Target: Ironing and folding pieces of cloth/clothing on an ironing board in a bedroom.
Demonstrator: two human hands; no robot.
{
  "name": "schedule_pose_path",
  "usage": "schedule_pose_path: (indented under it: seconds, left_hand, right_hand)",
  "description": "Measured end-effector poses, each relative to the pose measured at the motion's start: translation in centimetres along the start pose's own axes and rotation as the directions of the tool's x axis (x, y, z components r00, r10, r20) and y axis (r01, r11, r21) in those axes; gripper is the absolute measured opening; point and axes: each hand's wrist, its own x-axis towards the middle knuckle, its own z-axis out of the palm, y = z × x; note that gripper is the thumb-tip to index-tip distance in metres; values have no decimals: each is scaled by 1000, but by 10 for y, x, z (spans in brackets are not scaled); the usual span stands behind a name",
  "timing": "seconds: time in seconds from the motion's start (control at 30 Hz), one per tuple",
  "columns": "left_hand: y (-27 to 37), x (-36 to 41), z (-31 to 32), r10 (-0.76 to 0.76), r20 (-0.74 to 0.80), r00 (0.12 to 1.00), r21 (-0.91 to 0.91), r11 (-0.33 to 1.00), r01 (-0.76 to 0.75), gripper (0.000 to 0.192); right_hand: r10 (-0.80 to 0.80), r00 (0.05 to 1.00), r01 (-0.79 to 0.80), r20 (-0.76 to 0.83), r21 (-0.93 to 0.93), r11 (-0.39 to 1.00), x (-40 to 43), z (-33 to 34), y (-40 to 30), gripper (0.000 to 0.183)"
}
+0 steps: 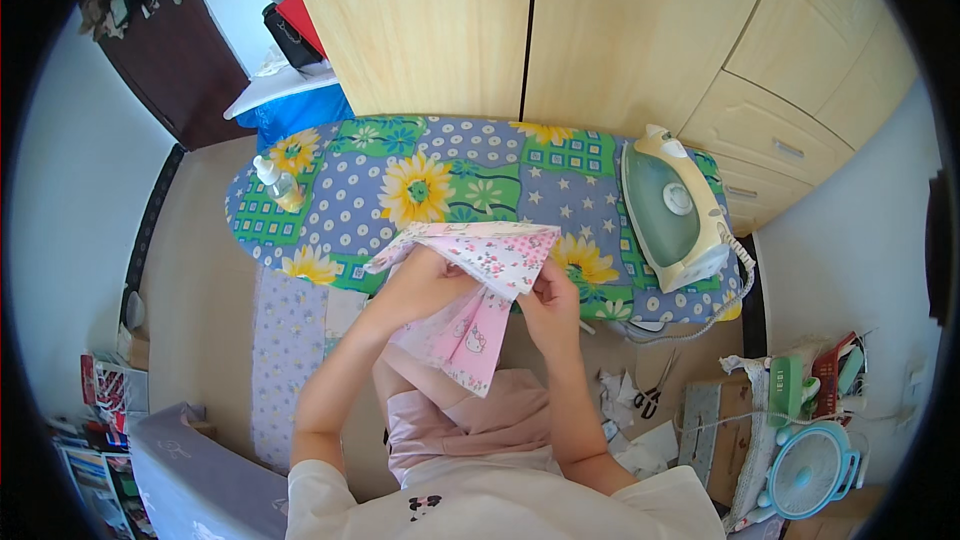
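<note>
A folded piece of pink and white floral fabric [495,255] is held up in front of me, over the near edge of the ironing board [352,202]. Its lower flap is pink with a printed cartoon cat and hangs above my lap. My left hand [435,281] grips the cloth from the left, with some fingers hidden behind or inside the folds. At the right-hand corner my right hand [551,292] pinches the fabric edge between thumb and fingers. A cream and green steam iron [671,210] rests at the board's right end.
A spray bottle [279,184] stands on the board's left end. Wooden cabinets [420,30] rise behind it. Black-handled scissors [652,394] and white scraps [649,450] lie at lower right, near a blue fan [806,472]. The iron's cord [720,315] curls over the right edge.
</note>
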Motion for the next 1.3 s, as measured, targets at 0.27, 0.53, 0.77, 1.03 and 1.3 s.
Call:
schedule_pose_path:
  seconds: [0.27,0.53,0.77,1.03,1.3]
  left_hand:
    - [14,9,-23,-71,54,996,27,997,70,9]
    - [121,-9,-180,-90,-301,949,-263,965,8,29]
    - [176,-31,-324,-52,-239,970,-502,861,-77,31]
    - [219,-144,-494,136,-114,984,-384,908,-170,26]
    - [231,59,-53,317,133,939,-363,897,-252,22]
  right_hand:
    - [-41,997,76,72,-593,802,5,-5,-10,21]
    - [-185,983,140,-13,-602,786,39,-28,-19,13]
    - [-60,997,-6,-49,-819,573,60,-26,-27,20]
    - [227,973,-50,47,-915,401,42,-6,-24,28]
    - [-214,892,35,398,412,911,10,48,-80,91]
